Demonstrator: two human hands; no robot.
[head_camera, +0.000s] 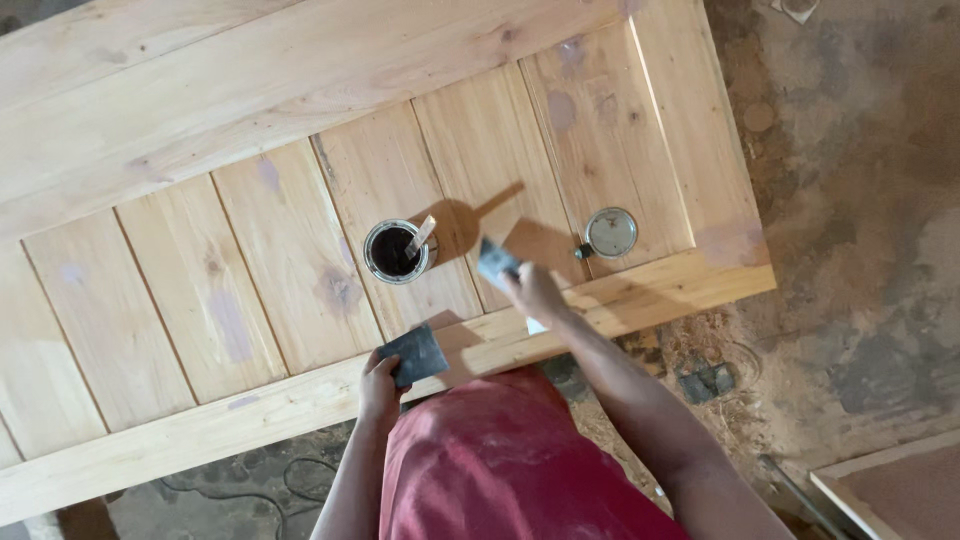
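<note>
A pale wooden door (250, 290) with several vertical panels lies flat below me. My left hand (378, 388) grips a dark square sheet, likely sandpaper (415, 354), over the door's near rail. My right hand (533, 292) holds a flat-bladed scraper (496, 262) above a panel. An open tin (397, 251) of dark paste stands on the panels with a stick (420, 236) leaning in it. The tin's round lid (611, 232) lies to the right of my right hand.
Purplish filler patches dot the panels. The dirt floor (860, 250) to the right carries sawdust and a small dark scrap (706, 381). A black cable (260, 480) lies under the door's near edge. A board corner (890, 490) shows at lower right.
</note>
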